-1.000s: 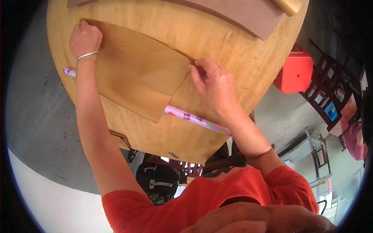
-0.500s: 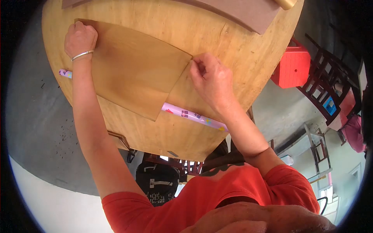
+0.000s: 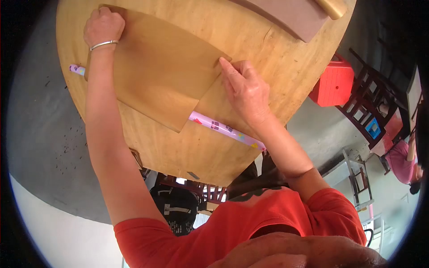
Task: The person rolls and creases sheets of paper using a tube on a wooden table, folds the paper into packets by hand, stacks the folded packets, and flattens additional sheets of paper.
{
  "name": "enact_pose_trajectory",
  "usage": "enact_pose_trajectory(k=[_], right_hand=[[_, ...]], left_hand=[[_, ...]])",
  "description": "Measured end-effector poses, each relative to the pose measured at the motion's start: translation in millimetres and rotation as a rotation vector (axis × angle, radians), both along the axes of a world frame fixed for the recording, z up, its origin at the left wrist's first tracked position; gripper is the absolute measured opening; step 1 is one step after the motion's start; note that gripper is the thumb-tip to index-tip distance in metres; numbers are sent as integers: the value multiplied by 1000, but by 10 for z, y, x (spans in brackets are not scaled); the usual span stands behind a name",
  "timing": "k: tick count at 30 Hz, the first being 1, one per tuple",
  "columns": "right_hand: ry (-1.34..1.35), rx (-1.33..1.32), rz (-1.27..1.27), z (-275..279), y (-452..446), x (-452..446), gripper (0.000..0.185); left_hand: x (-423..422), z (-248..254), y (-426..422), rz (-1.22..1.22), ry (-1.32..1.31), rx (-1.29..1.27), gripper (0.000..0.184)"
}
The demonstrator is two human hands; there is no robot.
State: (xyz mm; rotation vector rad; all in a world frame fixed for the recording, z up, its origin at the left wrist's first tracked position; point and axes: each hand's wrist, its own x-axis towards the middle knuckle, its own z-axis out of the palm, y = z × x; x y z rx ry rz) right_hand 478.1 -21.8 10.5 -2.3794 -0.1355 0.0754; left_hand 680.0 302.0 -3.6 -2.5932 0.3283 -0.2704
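A sheet of brown paper (image 3: 156,67) lies on the wooden table, its right edge slanting toward me. At its far left corner my left hand (image 3: 105,27) is closed in a fist on the edge, a silver bangle round the wrist. My right hand (image 3: 247,91) pinches the far right corner between thumb and fingers. Under the paper runs a lilac patterned roll (image 3: 223,129). Its middle is covered by the sheet, and its other end sticks out past the left edge.
The round wooden table (image 3: 147,147) has mauve sheet material (image 3: 286,15) and a gold-brown roll (image 3: 333,6) at its far side. A red plastic stool (image 3: 334,84), dark wooden chairs (image 3: 362,94) and a person in pink (image 3: 397,161) are to the right. A black bag (image 3: 174,205) hangs near me.
The paper and my left hand sit farther up in view. My right fingers have straightened somewhat at the corner. More of the person in pink shows at the right.
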Motion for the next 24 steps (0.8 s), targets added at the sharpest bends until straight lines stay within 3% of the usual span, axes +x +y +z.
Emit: enact_pose_trajectory(k=[4, 7, 9, 10, 13, 14, 16, 18, 20, 24], right_hand=[[-1, -73, -10, -31, 29, -8, 37], [-13, -81, -2, -22, 35, 8, 34], [-24, -64, -1, -10, 41, 19, 32], [-24, -54, -10, -4, 44, 25, 30], [-27, -73, -1, -5, 44, 25, 27], [-36, -68, 6, 2, 43, 20, 27], [-54, -67, -6, 15, 53, 28, 26], [-57, -67, 2, 24, 49, 38, 25], [-52, -76, 10, 49, 47, 37, 24], [-26, -77, 3, 73, 61, 45, 22]], left_hand=[[60, -86, 196, -182, -10, 26, 15], [21, 34, 29, 62, 60, -15, 21], [-34, 351, -280, 444, 278, -280, 48], [-106, 443, -375, 330, 158, -335, 30], [-110, 102, 38, 270, 46, -508, 36], [-217, 118, -42, 340, 2, -566, 48], [-503, 55, -188, 213, -241, -368, 38], [-897, 98, -517, 199, -233, -502, 40], [-1241, 18, -757, 274, -45, -748, 57], [-1401, -89, -965, 300, 26, -737, 61]])
